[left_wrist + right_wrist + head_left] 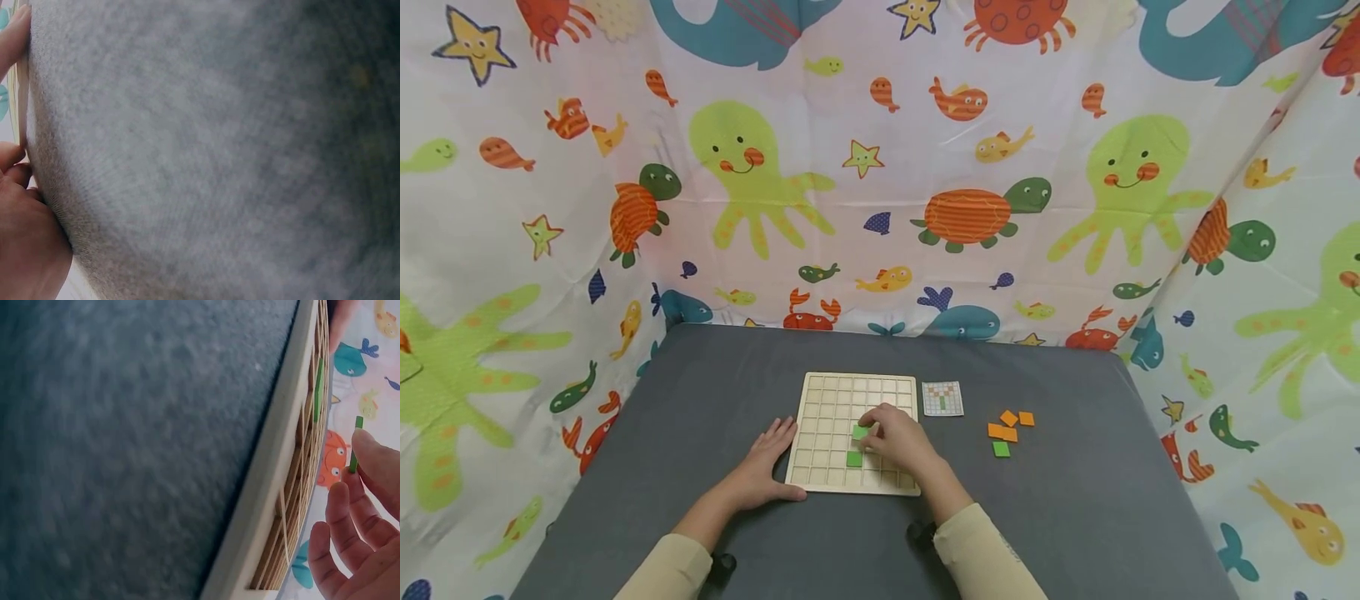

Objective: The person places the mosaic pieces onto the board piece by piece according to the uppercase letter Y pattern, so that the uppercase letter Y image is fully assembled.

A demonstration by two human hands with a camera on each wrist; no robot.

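Observation:
A square wooden grid board [824, 410] lies on the grey cloth. My left hand [763, 468] touches its left edge, with the fingers stretched along the side and the thumb by the near corner. Over the board, my right hand [901, 439] pinches a green square tile [356, 445] between thumb and fingertips, held above the grid in the right wrist view. Another green tile [854, 459] sits in a cell nearer the front. The left wrist view has only part of the left hand [28, 231] at its edge.
Right of the board lies a small pattern card [942, 399] with a coloured grid. Farther right are several orange tiles [1009, 419] and one loose green tile [1002, 449]. A curtain printed with sea animals [865, 208] stands behind and beside the grey table [1075, 500].

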